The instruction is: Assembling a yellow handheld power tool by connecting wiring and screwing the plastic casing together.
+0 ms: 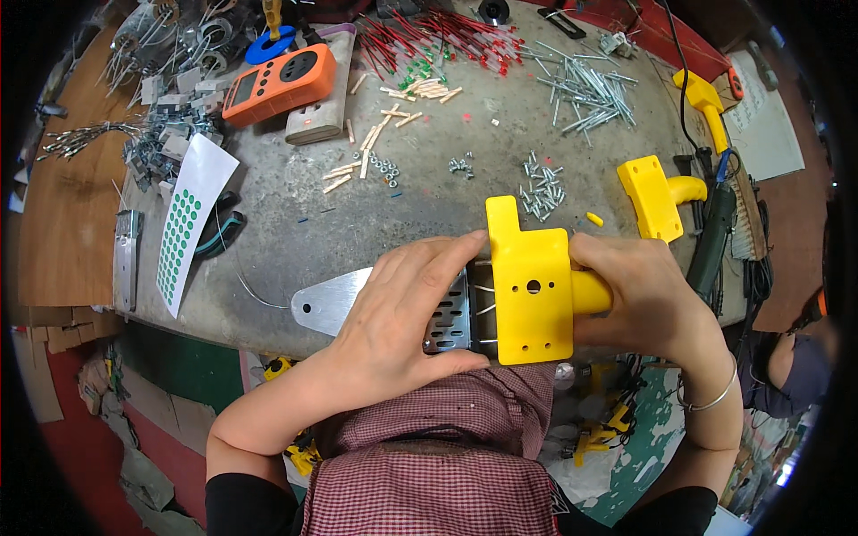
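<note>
gripping the slotted metal body with the left hand and the yellow housing with the right hand, apparently joining both, so calling for keeping the white wires between unpinched

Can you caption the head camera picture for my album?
At a cluttered workbench, the left hand grips a slotted metal part while the right hand holds a yellow handled piece.

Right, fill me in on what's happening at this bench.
A person is handling a device over the near edge of the workbench. Their left hand holds the slotted metal part, and their right hand grips the yellow casing by its handle. The two parts are slightly apart, with pale wires showing in the gap. A second yellow casing and loose short screws lie beyond.
</note>
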### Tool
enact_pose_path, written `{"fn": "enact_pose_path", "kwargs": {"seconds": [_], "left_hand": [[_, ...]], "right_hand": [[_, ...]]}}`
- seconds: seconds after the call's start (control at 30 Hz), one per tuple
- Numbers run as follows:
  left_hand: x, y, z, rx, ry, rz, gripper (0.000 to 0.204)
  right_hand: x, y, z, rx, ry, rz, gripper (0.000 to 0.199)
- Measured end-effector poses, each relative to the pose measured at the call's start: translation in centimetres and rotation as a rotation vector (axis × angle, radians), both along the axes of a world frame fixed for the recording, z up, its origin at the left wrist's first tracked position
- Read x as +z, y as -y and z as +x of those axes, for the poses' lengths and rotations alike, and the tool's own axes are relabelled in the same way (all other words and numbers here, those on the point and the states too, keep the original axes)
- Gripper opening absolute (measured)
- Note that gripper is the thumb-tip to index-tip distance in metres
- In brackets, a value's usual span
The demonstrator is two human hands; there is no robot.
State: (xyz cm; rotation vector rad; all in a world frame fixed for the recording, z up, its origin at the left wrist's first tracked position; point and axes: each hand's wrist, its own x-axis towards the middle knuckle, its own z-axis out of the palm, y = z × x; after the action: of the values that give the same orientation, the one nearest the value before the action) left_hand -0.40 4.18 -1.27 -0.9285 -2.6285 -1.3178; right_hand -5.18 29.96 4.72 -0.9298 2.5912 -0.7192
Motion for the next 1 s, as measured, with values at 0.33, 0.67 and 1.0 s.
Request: {"fn": "enact_pose_path", "kwargs": {"seconds": [0.33, 0.67, 1.0], "left_hand": [[-0.1, 0.0, -0.2, -0.023, -0.006, 0.046, 0.093], [-0.4, 0.0, -0.1, -0.028, -0.032, 0.051, 0.095], [-0.2, 0.3, -0.2, -0.008, -0.017, 0.023, 0.104]], "right_hand": [[0.4, 0.4, -1.6, 0.067, 0.102, 0.119, 0.045], [-1.7, 0.1, 0.9, -0.007, 0.043, -0.033, 0.051], [-1.2, 1.0, 1.1, -0.041, 0.132, -0.039, 0.05]]}}
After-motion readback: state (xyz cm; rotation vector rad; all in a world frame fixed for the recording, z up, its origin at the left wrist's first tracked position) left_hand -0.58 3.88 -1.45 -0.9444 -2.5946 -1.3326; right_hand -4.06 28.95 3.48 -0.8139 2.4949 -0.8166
